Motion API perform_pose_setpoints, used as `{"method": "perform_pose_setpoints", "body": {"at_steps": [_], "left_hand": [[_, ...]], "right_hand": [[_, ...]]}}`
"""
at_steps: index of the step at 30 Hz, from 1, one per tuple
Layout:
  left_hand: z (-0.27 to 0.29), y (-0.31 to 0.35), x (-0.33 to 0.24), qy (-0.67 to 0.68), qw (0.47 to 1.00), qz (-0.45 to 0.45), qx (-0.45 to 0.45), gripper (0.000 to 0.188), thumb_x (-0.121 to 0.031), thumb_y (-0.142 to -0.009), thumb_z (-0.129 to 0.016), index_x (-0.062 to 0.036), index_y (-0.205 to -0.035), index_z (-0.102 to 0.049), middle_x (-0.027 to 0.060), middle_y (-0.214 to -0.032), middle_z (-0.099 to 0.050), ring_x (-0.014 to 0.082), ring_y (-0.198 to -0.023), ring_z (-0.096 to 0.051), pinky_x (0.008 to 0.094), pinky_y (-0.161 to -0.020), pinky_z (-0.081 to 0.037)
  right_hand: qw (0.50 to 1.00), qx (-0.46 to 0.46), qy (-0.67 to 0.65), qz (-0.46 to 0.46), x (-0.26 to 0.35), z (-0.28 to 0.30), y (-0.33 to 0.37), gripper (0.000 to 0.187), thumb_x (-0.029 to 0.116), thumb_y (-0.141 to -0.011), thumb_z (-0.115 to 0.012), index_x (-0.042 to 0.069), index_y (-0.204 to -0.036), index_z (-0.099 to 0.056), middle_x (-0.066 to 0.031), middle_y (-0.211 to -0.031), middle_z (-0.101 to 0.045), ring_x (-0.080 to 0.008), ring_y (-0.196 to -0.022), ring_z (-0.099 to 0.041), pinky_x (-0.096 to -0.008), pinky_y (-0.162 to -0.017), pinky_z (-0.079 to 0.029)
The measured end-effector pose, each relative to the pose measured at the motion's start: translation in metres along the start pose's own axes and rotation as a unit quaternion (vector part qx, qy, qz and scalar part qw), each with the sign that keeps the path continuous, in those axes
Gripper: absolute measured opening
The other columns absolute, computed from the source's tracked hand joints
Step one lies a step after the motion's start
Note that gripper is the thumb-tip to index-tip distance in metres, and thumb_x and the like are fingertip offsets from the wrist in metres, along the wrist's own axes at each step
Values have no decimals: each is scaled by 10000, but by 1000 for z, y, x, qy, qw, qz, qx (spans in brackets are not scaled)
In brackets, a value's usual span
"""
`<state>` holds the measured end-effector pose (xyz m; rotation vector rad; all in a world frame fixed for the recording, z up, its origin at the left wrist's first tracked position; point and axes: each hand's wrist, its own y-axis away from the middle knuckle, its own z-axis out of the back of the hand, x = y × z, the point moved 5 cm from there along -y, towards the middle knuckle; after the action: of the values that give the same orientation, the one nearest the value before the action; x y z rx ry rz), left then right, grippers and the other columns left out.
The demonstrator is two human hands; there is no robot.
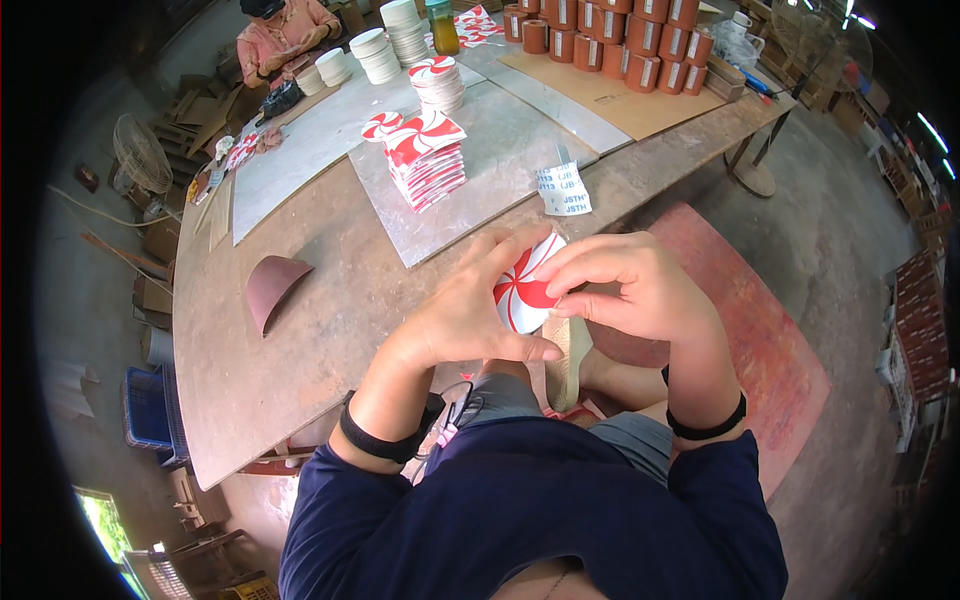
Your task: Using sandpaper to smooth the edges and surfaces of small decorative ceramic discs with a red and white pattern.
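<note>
A round disc [517, 291] with a red and white swirl faces up in front of my body. My left hand [445, 312] wraps its rim, fingers along the far edge and thumb on the near side. With thumb and fingertips together, my right hand [635, 287] pinches at the disc's right edge; whether it grips the disc itself or a film on it is too small to tell. Beyond the hands, on the table, rises a pile of square swirl-printed sheets [430, 172]. A creased white slip with blue print [564, 190] lies near the table's edge.
A mauve curved scraper-like piece [276, 290] rests on the table [330, 370] at left. Farther back stand stacked discs [438, 92], white disc piles [374, 58], a jar [442, 30] and brown cylinders [640, 40]. Another person [285, 40] sits at the far left.
</note>
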<state>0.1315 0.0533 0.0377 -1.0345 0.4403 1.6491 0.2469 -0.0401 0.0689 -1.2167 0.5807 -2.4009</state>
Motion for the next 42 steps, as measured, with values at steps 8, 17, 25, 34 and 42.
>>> {"method": "perform_pose_setpoints", "body": {"at_steps": [8, 17, 25, 34, 42], "left_hand": [[1, 0, 1, -34, 999, -5, 15, 1015, -344, -441, -860, -80, -1301, -390, 151, -1247, -404, 297, -1149, -432, 376, -943, -371], [0, 0, -1, 21, 1000, 1, 4, 979, -298, -461, -844, -85, -1299, -385, 153, -1167, -435, 300, -1106, -451, 366, -929, -384], [-4, -3, -3, 14, 998, 7, 58, 986, -354, -481, -830, -49, -1299, -371, 182, -1229, -417, 315, -1164, -411, 369, -970, -344], [-11, -4, 7, 130, 988, 54, 67, 1005, -334, -485, -838, -28, -1309, -351, 176, -1251, -415, 297, -1180, -407, 362, -984, -321], [-21, -8, 6, 258, 961, 30, 92, 1067, -332, -500, -836, -36, -1354, -267, 163, -1276, -402, 257, -1182, -405, 352, -976, -323]], "right_hand": [[998, 20, -46, -29, -9, 0, 2, 170, -35, -718, -630, 8, -879, -663, -124, -892, -658, -225, -830, -638, -302, -722, -507], [999, -45, -21, 20, 4, 1, 8, 189, -36, -710, -648, 13, -893, -642, -127, -1093, -579, -225, -954, -585, -297, -778, -470], [995, -25, -94, 17, -8, -5, 4, 86, -14, -737, -630, 15, -817, -620, -73, -893, -578, -151, -786, -564, -253, -676, -462], [911, -82, -375, -151, -27, -7, 10, 86, -18, -811, -573, -8, -896, -574, -96, -927, -587, -152, -914, -561, -261, -764, -466], [962, -117, -237, -69, -20, -13, 6, 121, 34, -798, -608, -5, -903, -562, -47, -949, -544, -110, -851, -535, -234, -741, -447]]}}
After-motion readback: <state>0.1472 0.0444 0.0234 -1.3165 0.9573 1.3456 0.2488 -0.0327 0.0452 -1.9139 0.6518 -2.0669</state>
